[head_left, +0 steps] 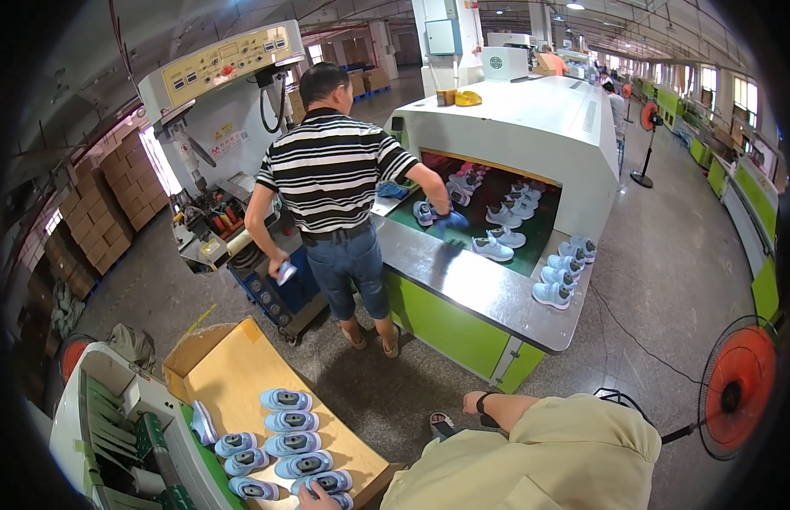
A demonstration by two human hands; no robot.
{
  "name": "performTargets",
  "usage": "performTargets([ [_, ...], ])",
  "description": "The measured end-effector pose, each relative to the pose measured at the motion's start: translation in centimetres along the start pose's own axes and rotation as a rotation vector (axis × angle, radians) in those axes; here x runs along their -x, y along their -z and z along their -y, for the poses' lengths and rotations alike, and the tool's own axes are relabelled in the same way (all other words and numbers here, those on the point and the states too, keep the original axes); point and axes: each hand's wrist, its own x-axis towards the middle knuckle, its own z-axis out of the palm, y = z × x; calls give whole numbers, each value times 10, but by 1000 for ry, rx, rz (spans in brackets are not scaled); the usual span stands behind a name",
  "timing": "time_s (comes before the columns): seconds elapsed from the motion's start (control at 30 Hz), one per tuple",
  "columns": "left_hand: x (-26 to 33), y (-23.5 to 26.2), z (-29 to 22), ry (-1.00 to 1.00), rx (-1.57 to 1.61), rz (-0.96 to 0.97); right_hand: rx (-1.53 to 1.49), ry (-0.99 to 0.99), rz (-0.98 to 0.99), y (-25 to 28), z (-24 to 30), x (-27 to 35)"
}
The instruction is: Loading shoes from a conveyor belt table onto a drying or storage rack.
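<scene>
The lower edge crops my worktop [229, 364], which carries rows of shoes [292, 443]. My left hand [315, 501], also cropped, is at the lowest shoe [342, 501]; I can't tell its grip. My right hand [471, 402], well apart, right of the shoes, shows too little to read.

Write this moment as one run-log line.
left hand: at blue shoes on tan board | right hand: apart from shoes | co-worker: holding shoe
</scene>
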Motion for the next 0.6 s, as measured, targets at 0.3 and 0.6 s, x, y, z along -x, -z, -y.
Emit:
performTargets([
  [0.3,-2,-10,8,-5,1,-31,2,-4,17,6,1,2],
  [0.6,-1,-6,3,-19,6,-29,3,-2,17,7,-2,0],
])
